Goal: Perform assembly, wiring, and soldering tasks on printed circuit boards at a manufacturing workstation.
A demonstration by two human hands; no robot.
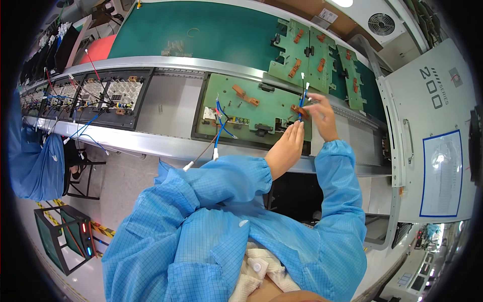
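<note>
My left hand (287, 152) reaches over the front right corner of a green fixture plate (226, 90). Its straight fingers are together, and the tips close on the lower end of blue wires (303, 95); the thumb is hidden. These wires stand up with white connectors at the top. Just right of them is my right hand (323, 117), thumb and fingers apart, nothing visible between them. A brown clamp (298, 110) on the plate sits by its fingertips. On the plate's left side, another group of blue wires (218, 121) rises from a circuit board and hangs over the front edge.
More fixtures with boards and wires (123, 93) line the conveyor on the left. Behind it, a green mat (216, 35) carries small metal parts (176, 49) and green plates with brown clamps (307, 55). A white machine (432, 131) stands right. At far left is another person's blue sleeve (37, 161).
</note>
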